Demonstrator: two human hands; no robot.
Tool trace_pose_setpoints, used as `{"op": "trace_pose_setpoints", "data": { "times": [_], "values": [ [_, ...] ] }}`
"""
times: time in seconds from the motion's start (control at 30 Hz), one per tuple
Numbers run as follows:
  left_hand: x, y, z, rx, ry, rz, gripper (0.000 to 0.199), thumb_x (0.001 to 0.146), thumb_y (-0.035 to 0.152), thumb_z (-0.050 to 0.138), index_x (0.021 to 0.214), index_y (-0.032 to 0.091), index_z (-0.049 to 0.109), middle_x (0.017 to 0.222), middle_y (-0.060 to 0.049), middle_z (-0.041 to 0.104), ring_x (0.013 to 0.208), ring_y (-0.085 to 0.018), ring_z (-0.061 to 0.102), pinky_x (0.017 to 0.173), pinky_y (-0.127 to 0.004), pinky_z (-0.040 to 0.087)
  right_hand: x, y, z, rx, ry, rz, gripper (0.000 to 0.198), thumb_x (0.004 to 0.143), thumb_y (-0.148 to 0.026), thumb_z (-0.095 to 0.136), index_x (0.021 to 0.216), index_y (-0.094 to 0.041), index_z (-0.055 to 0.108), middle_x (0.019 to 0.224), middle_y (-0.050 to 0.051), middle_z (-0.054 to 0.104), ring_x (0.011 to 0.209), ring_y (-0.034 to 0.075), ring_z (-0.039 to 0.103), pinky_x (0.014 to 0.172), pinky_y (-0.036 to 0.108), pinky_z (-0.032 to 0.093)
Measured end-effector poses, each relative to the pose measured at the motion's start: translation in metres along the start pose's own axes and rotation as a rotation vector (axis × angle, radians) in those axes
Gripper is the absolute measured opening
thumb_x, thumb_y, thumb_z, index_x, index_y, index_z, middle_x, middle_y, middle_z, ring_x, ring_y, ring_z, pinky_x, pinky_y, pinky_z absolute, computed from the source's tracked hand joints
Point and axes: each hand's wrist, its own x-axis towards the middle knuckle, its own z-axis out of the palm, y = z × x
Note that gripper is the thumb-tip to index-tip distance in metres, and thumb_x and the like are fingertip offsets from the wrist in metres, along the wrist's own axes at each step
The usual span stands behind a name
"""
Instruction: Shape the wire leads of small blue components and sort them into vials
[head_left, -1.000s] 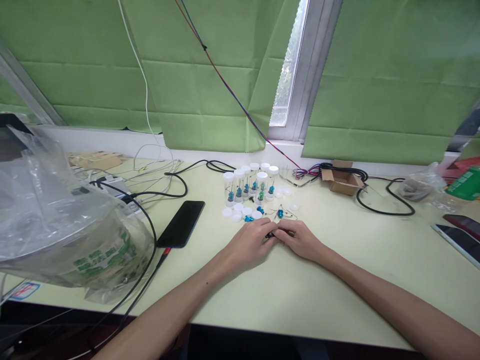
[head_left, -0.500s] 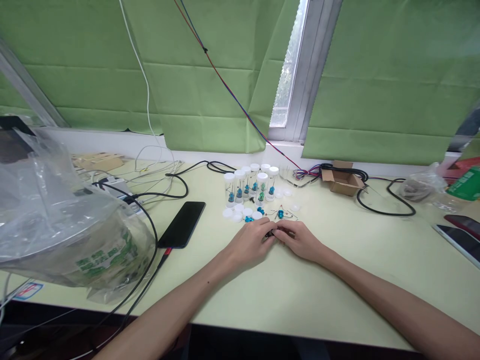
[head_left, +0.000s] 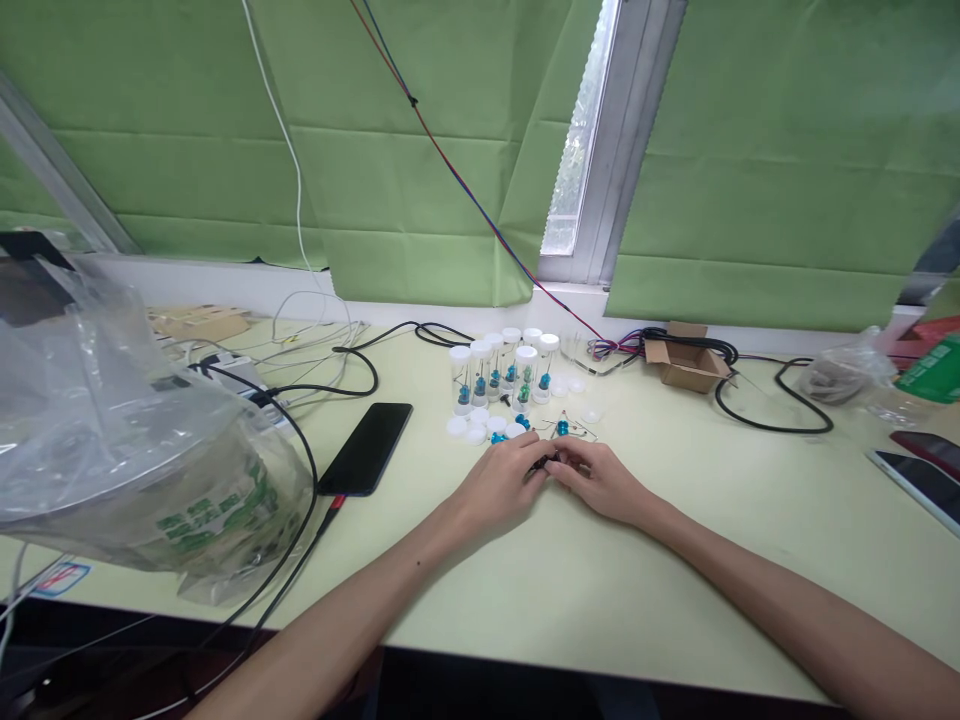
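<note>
My left hand (head_left: 508, 475) and my right hand (head_left: 596, 475) meet over the table, fingertips pinched together on a small dark piece (head_left: 543, 461). Fingers cover most of it, so its kind does not show. Just beyond the hands lie small blue parts with thin wires, one of them a blue part (head_left: 562, 427) on the right. White round caps (head_left: 475, 433) are scattered to the left of these. Behind stand several clear tubes with white lids (head_left: 460, 380), holding blue or green pieces. A small black piece (head_left: 505, 399) lies among the tubes.
On the left are a black phone (head_left: 367, 448) on a cable and a large container in a plastic bag (head_left: 150, 460). An open cardboard box (head_left: 686, 368) and black cables (head_left: 780, 428) lie at the back right. A white-edged phone (head_left: 916, 487) rests at the far right.
The fingertips have shifted slightly, and a bit more of the dark piece shows between them. Both arms stay in nearly the same place.
</note>
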Motion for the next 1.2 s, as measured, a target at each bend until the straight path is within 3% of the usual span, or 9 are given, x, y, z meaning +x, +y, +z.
{"op": "trace_pose_setpoints", "data": {
  "times": [0.43,0.67,1.0,1.1,1.2],
  "values": [
    [-0.0007,0.0007,-0.0005,-0.018,0.001,-0.004,0.02,0.09,0.01,0.046,0.092,0.02,0.063,0.086,-0.002,0.057,0.075,-0.015,0.055,0.063,-0.026,0.04,0.0016,0.0029,0.0012,-0.031,0.008,-0.025,0.031,0.097,-0.035,0.047,0.073,-0.019,0.06,0.066,-0.001,0.056,0.062,0.014,0.049,0.059,0.026,0.04],
    [-0.0007,0.0008,-0.0022,-0.04,-0.003,-0.014,0.025,0.09,0.009,0.044,0.102,0.022,0.063,0.09,-0.003,0.057,0.08,-0.016,0.055,0.068,-0.027,0.041,-0.0002,0.0022,0.001,0.011,0.002,-0.003,0.018,0.095,-0.034,0.052,0.101,-0.021,0.063,0.071,-0.001,0.057,0.063,0.015,0.05,0.059,0.026,0.041],
    [-0.0017,0.0008,-0.0009,-0.048,-0.013,-0.014,0.02,0.091,0.011,0.044,0.091,0.02,0.062,0.087,-0.002,0.054,0.075,-0.014,0.053,0.063,-0.025,0.039,0.0012,0.0031,0.0012,-0.017,-0.012,-0.023,0.029,0.098,-0.031,0.046,0.074,-0.019,0.057,0.067,-0.002,0.053,0.063,0.014,0.047,0.06,0.027,0.038],
    [-0.0012,0.0004,-0.0008,-0.051,-0.005,-0.012,0.02,0.091,0.01,0.044,0.092,0.02,0.061,0.088,-0.002,0.055,0.076,-0.014,0.053,0.064,-0.025,0.039,0.0004,0.0018,0.0011,0.004,-0.021,0.002,0.028,0.098,-0.032,0.045,0.079,-0.019,0.06,0.067,-0.001,0.054,0.063,0.014,0.048,0.06,0.027,0.039],
    [-0.0005,-0.0005,-0.001,-0.038,0.005,-0.008,0.023,0.09,0.009,0.045,0.097,0.021,0.062,0.088,-0.002,0.056,0.076,-0.014,0.053,0.067,-0.026,0.04,-0.0004,0.0011,0.001,0.039,-0.012,0.014,0.017,0.096,-0.032,0.05,0.097,-0.02,0.062,0.07,-0.002,0.054,0.064,0.014,0.049,0.06,0.026,0.04]
  ]
}}
